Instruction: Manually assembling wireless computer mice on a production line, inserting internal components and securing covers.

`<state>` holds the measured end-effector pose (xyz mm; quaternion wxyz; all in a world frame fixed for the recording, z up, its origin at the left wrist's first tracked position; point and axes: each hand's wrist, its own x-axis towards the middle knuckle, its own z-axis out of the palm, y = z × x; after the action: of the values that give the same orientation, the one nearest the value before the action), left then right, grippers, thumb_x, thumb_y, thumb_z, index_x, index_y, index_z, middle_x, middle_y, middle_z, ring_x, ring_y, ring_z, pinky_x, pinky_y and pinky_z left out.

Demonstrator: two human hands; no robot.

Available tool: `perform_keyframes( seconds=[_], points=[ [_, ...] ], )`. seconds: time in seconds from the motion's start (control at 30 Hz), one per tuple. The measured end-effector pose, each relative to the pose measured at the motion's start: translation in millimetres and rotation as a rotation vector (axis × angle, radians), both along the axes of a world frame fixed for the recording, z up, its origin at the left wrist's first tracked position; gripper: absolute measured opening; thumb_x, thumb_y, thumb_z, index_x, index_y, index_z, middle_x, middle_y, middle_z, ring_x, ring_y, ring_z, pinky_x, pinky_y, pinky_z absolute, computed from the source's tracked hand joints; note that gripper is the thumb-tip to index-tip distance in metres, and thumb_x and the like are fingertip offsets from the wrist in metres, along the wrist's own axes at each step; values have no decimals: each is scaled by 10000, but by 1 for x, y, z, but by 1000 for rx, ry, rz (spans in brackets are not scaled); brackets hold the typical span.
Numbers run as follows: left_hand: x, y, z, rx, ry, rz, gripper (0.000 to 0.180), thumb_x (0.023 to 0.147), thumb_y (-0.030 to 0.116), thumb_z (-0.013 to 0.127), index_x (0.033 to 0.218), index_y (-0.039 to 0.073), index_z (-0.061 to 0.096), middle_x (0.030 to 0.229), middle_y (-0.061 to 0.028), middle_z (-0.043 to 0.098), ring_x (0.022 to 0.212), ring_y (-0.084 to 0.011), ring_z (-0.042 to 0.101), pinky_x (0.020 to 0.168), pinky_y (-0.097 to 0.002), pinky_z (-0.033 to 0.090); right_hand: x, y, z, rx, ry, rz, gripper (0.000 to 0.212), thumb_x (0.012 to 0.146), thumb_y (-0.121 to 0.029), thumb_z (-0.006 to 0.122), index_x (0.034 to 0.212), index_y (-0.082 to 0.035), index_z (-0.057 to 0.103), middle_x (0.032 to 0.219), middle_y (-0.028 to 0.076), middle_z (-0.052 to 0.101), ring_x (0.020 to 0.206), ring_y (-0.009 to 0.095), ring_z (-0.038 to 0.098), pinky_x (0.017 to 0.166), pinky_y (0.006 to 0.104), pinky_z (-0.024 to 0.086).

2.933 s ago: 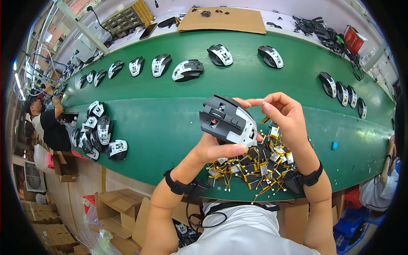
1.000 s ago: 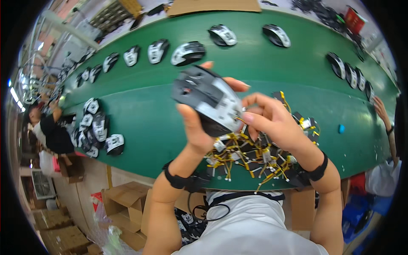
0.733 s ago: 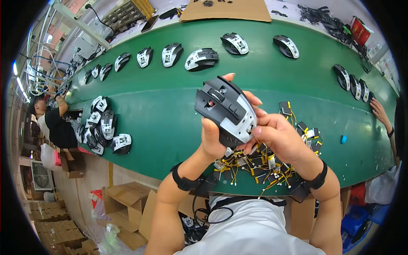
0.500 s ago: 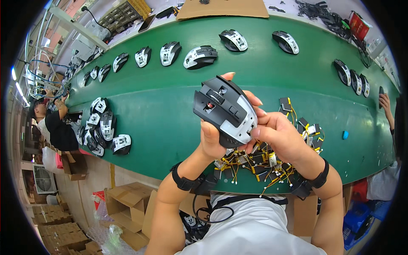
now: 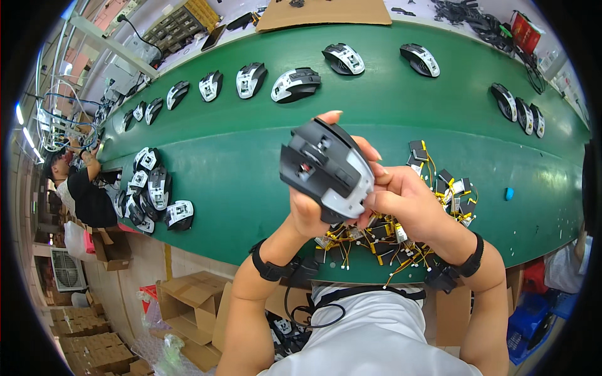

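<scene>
A black and white computer mouse (image 5: pixel 329 172), its top partly uncovered with a scroll wheel showing, is raised above the green table. My left hand (image 5: pixel 305 212) grips it from below, thumb on the near side and fingertips round the far edge. At its white lower right end, my right hand (image 5: pixel 407 203) pinches with thumb and forefinger. Anything small between those fingertips is hidden. Under and beside my right hand lies a heap of small battery packs (image 5: pixel 401 233) with yellow tape and thin wires.
Several similar mice (image 5: pixel 251 80) stand in a row along the far side of the green table (image 5: pixel 238 169). More mice (image 5: pixel 158 188) are piled at left. A blue lump (image 5: pixel 509 194) sits at right. Cardboard boxes (image 5: pixel 194 307) stand on the floor; a co-worker (image 5: pixel 91 194) sits at far left.
The mouse has shifted slightly left and tilted in my left hand, while my right fingers stay at its lower right end. The other person's hand at the far right edge has moved away.
</scene>
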<state>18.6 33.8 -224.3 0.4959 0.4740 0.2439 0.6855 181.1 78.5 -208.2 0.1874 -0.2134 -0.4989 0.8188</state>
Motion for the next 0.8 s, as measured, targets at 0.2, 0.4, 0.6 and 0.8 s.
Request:
perform_keyframes(
  seconds=[0.2,0.4,0.6,0.8],
  points=[
    [-18,16,-9,-26,-246,-56,838,885,716,308,1385,43,282,1062,-224,576,855,-331,655,733,-416,565,23,23,24,323,-166,-5,245,849,-50,672,1055,61,600,869,98,682,806,126,653,685,246,532],
    [7,10,-10,-234,-275,-68,750,934,652,261,1338,34,398,1117,-174,590,955,-249,633,820,-375,539,8,19,18,246,204,-421,220,882,-60,643,1064,42,576,890,116,684,791,101,630,702,235,505],
    [6,18,-14,-395,-437,12,695,963,607,239,1254,30,496,1145,-123,602,963,-244,629,836,-348,528,-4,10,2,1010,-98,-446,212,851,-53,655,1061,-17,649,811,84,636,676,133,605,609,255,503],
    [1,10,-22,-388,-507,-13,660,956,611,281,1204,44,510,998,-128,645,916,-236,643,802,-353,535,-20,3,-15,1306,-170,-602,180,762,-36,728,932,-30,667,941,129,625,712,221,627,630,324,519]
  ],
)
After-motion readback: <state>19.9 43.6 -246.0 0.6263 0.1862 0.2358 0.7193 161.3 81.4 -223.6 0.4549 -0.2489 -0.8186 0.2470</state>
